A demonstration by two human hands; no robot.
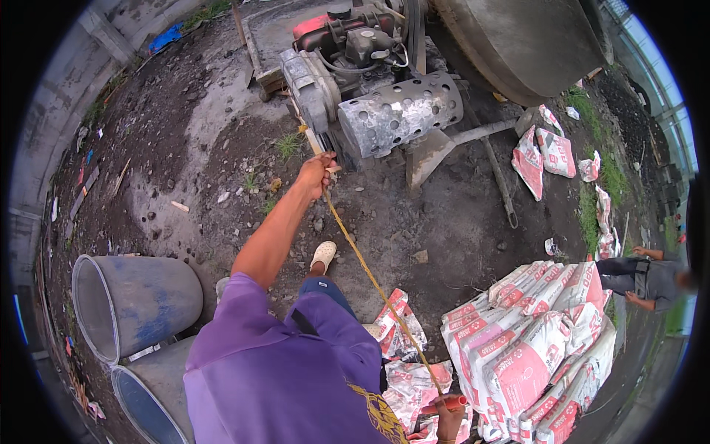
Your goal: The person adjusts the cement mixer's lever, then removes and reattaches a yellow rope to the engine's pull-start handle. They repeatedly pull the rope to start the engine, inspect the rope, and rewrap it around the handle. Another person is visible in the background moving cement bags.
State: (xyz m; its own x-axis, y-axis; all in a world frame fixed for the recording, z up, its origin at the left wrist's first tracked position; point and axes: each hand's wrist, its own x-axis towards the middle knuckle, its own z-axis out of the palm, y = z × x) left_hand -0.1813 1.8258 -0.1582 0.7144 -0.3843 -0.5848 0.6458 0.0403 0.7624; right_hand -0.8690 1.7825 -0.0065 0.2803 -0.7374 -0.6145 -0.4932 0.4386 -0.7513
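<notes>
A yellowish-brown rope (381, 291) runs taut on a slant between my two hands. My left hand (316, 175) is stretched out ahead and closed around its far end, where a short wooden stick (334, 169) pokes out of the fist. Just beyond that hand sits a grimy engine (362, 48) with a perforated metal cylinder (401, 112) on its near side. Low at the right, my right hand (448, 420) grips a red tube-like handle (452, 403) at the rope's near end. Part of that hand is cut off by the lower edge.
A large mixer drum (518, 44) rises at the far right. Stacked cement bags (529, 348) stand right of me, with crumpled bags (399, 325) by my feet. Two barrels (148, 303) lie at left. Another person (643, 280) stands at the far right. Metal legs (430, 159) support the machine.
</notes>
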